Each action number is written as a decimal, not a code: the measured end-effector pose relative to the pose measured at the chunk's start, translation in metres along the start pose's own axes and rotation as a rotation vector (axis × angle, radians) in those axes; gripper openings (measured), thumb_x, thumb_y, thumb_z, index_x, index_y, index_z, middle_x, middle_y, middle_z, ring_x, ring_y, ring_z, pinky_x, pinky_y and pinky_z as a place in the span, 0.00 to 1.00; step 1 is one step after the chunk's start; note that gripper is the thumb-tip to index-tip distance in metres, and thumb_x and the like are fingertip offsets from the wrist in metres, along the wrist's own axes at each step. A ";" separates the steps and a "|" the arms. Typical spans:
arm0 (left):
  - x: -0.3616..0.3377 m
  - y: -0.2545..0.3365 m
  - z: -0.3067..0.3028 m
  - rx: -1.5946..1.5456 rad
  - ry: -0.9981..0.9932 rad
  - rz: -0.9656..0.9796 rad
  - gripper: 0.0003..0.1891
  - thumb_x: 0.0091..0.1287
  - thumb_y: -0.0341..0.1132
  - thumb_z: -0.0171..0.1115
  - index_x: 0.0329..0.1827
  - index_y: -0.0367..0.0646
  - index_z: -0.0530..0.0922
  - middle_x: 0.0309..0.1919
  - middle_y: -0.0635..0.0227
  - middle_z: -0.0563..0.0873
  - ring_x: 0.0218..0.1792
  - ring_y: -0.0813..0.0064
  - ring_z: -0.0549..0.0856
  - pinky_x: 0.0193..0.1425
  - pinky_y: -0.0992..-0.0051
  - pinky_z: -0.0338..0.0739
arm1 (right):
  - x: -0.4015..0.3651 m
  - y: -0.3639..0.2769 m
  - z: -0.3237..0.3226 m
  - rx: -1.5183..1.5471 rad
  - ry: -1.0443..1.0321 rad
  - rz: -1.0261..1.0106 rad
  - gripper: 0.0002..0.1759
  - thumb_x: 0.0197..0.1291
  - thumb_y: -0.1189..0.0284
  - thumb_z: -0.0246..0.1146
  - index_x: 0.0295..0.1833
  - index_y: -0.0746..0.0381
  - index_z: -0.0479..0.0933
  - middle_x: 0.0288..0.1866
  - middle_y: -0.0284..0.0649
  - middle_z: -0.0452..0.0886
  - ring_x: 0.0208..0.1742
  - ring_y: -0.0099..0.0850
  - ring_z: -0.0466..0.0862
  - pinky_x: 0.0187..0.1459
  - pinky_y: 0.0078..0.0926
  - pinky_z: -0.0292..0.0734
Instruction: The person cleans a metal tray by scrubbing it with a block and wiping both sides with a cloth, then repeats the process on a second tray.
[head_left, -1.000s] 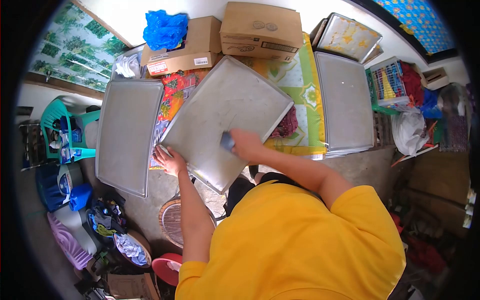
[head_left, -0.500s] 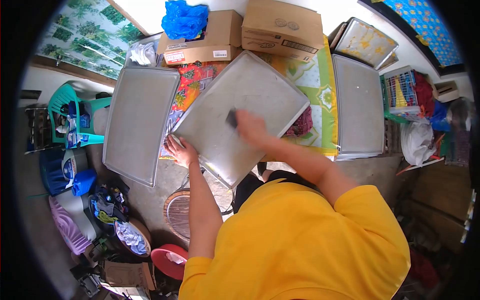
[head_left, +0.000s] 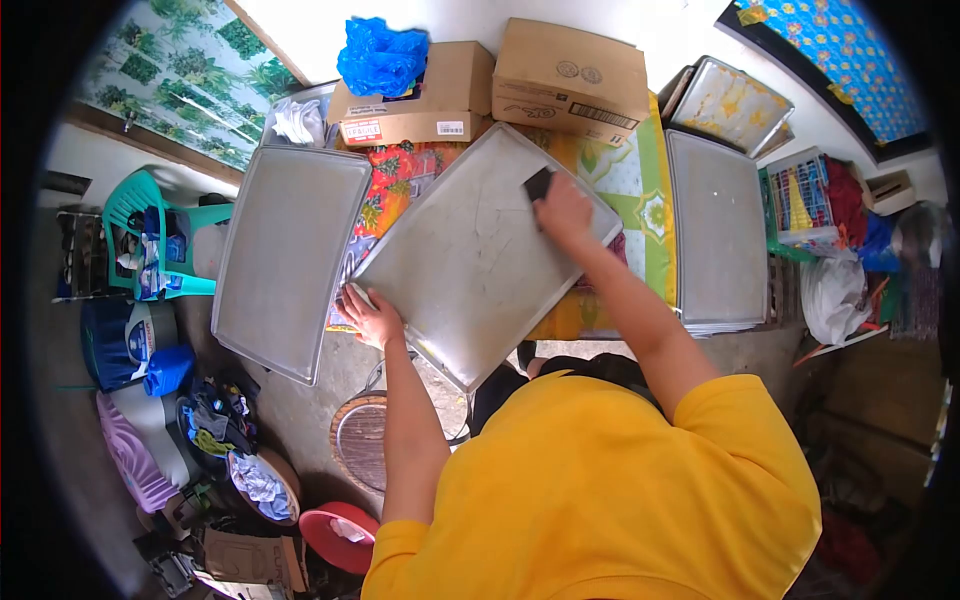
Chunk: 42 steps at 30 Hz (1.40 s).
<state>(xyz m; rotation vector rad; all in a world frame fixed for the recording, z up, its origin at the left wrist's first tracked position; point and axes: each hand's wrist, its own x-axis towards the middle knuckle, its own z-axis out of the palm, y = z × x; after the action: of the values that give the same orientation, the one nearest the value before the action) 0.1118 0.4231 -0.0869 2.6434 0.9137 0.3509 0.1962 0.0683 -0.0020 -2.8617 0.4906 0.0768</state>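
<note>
My left hand (head_left: 373, 318) lies low with its fingers spread; my right arm reaches forward, farther out, its hand (head_left: 565, 210) closed in a grip.

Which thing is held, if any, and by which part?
Right hand: a dark pad, by its near end. Left hand: at the middle tray's left corner; grip unclear.

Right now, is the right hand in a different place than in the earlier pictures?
Yes. The right hand, with the dark pad, has moved from the middle of the tray toward its far right edge, closer to the right-hand cardboard box.
</note>
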 end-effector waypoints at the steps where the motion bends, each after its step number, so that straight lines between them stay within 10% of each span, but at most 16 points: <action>1: 0.000 -0.002 0.001 0.003 0.004 0.005 0.28 0.72 0.52 0.49 0.74 0.59 0.63 0.75 0.80 0.63 0.78 0.67 0.53 0.67 0.41 0.58 | 0.018 0.019 -0.002 -0.046 0.108 0.025 0.31 0.52 0.56 0.70 0.55 0.61 0.68 0.49 0.44 0.79 0.49 0.42 0.83 0.46 0.46 0.75; 5: -0.001 -0.001 -0.001 0.000 0.005 0.013 0.28 0.72 0.51 0.49 0.75 0.58 0.63 0.75 0.79 0.63 0.78 0.66 0.53 0.69 0.42 0.57 | 0.015 0.001 0.004 -0.071 0.065 -0.027 0.34 0.50 0.54 0.71 0.57 0.61 0.69 0.49 0.44 0.80 0.50 0.41 0.82 0.48 0.48 0.72; 10: -0.004 0.012 -0.015 0.009 -0.061 -0.042 0.28 0.72 0.51 0.49 0.75 0.56 0.63 0.75 0.77 0.63 0.78 0.65 0.53 0.74 0.48 0.54 | -0.117 -0.089 0.054 0.090 -0.110 -0.634 0.34 0.45 0.55 0.74 0.55 0.59 0.72 0.51 0.43 0.79 0.53 0.42 0.80 0.55 0.50 0.67; 17: -0.002 0.006 -0.008 0.033 -0.046 -0.018 0.29 0.72 0.52 0.48 0.75 0.57 0.62 0.75 0.77 0.63 0.78 0.65 0.52 0.72 0.46 0.56 | 0.033 -0.030 0.019 -0.046 0.233 -0.101 0.32 0.47 0.55 0.72 0.53 0.60 0.71 0.46 0.42 0.79 0.48 0.38 0.81 0.49 0.46 0.70; 24: -0.002 0.003 -0.004 0.003 -0.020 -0.015 0.28 0.72 0.51 0.50 0.74 0.58 0.64 0.74 0.78 0.64 0.78 0.66 0.53 0.64 0.40 0.61 | -0.109 -0.131 0.065 0.056 -0.109 -0.660 0.34 0.47 0.54 0.72 0.57 0.59 0.70 0.49 0.42 0.78 0.52 0.39 0.80 0.52 0.48 0.68; 31: 0.000 0.004 -0.007 0.006 -0.043 -0.009 0.29 0.72 0.51 0.49 0.75 0.59 0.62 0.75 0.77 0.62 0.78 0.66 0.52 0.66 0.40 0.60 | 0.008 -0.107 0.031 0.036 0.041 -0.267 0.35 0.50 0.55 0.71 0.59 0.60 0.68 0.50 0.41 0.77 0.52 0.37 0.78 0.49 0.45 0.68; 39: 0.001 -0.002 -0.008 -0.068 -0.086 0.012 0.28 0.73 0.50 0.48 0.75 0.56 0.62 0.75 0.73 0.62 0.79 0.62 0.50 0.65 0.37 0.59 | -0.087 -0.182 0.067 0.018 -0.048 -0.704 0.30 0.48 0.57 0.71 0.56 0.55 0.71 0.50 0.39 0.78 0.53 0.35 0.79 0.52 0.44 0.69; 42: 0.011 -0.031 -0.009 -0.386 -0.113 0.193 0.31 0.73 0.49 0.50 0.76 0.46 0.59 0.75 0.60 0.62 0.77 0.54 0.54 0.72 0.51 0.58 | -0.026 -0.160 0.047 -0.088 -0.057 -0.426 0.34 0.51 0.54 0.70 0.59 0.59 0.69 0.52 0.40 0.77 0.55 0.37 0.78 0.54 0.48 0.68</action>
<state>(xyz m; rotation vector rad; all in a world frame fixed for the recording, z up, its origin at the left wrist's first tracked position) 0.1002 0.4555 -0.0889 2.3669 0.4963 0.3766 0.2245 0.2342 -0.0101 -2.9701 -0.1417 0.1057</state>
